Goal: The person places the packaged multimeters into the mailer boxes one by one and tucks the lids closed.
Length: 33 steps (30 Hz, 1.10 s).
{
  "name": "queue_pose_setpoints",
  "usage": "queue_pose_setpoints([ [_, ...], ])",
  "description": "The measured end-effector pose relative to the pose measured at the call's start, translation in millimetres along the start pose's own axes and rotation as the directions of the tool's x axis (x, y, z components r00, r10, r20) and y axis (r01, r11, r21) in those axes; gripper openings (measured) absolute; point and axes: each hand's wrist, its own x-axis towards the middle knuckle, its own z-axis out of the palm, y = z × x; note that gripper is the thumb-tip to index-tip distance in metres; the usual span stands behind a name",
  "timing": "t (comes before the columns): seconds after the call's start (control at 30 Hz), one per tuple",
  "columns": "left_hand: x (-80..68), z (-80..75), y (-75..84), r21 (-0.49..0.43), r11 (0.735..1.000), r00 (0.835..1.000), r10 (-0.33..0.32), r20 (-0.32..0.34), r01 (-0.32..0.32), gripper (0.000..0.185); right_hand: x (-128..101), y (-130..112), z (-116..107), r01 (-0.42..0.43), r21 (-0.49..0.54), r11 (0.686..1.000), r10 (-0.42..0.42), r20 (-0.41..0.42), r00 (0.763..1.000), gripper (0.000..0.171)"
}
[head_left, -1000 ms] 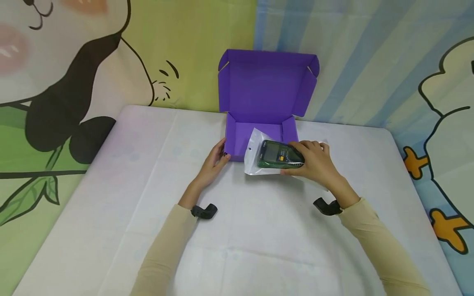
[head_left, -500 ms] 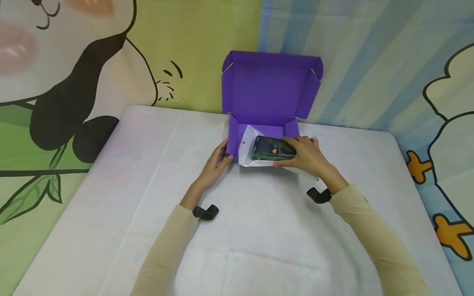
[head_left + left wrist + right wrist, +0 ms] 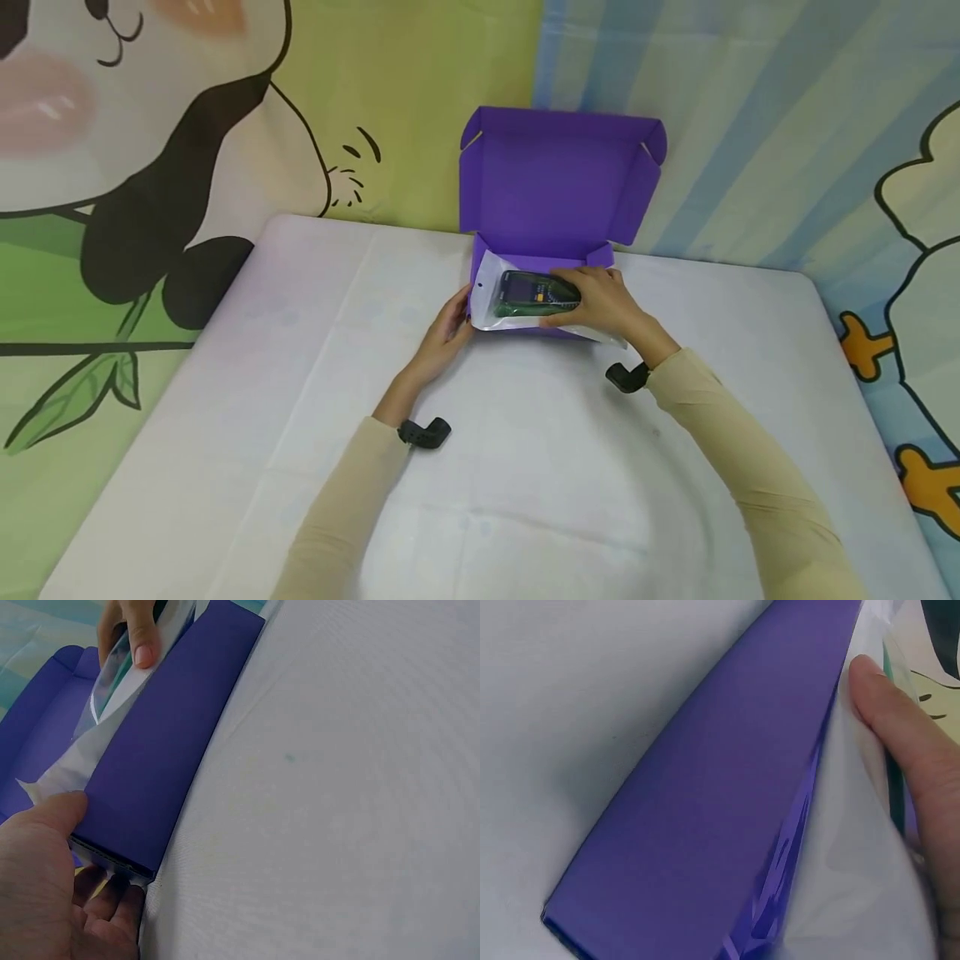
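A purple cardboard box (image 3: 558,179) stands at the table's back with its lid raised. My right hand (image 3: 602,298) grips a dark green multimeter (image 3: 536,293) sealed in a clear and white plastic bag (image 3: 486,292), thumb on the near side. The bag lies over the box's opening, and its right end sticks out past the front wall (image 3: 697,787). At the left front corner, my left hand (image 3: 441,340) holds the box; in the left wrist view its thumb is by the top edge of the front wall (image 3: 172,720) and the fingers are around the side.
A white cloth (image 3: 510,467) covers the table. Behind it hangs a printed curtain (image 3: 420,100) with cartoon animals, close to the raised lid. Each wrist wears a black camera mount (image 3: 426,433).
My right hand has carried the bagged multimeter left and over the box, from in front of its right side. The left hand stays on the box corner; the view has shifted slightly.
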Motion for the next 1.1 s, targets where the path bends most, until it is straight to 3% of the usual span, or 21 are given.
queue_pose_setpoints([
  [0.47,-2.0,3.0,2.7,0.027,0.999,1.0,-0.017,-0.006,0.017,0.06,36.3,22.8,19.9,0.12,0.163,0.979,-0.123,0.009,0.992,0.089],
  [0.77,-3.4,2.8,5.3,0.069,0.995,0.998,-0.067,-0.006,0.067,0.06,48.4,27.7,27.0,0.128,0.121,0.984,-0.124,-0.033,0.992,0.092],
  [1.1,-3.4,3.2,7.4,0.058,0.996,0.998,-0.068,-0.009,0.068,0.06,50.9,30.7,41.2,0.08,0.127,0.989,-0.073,-0.063,0.995,0.099],
])
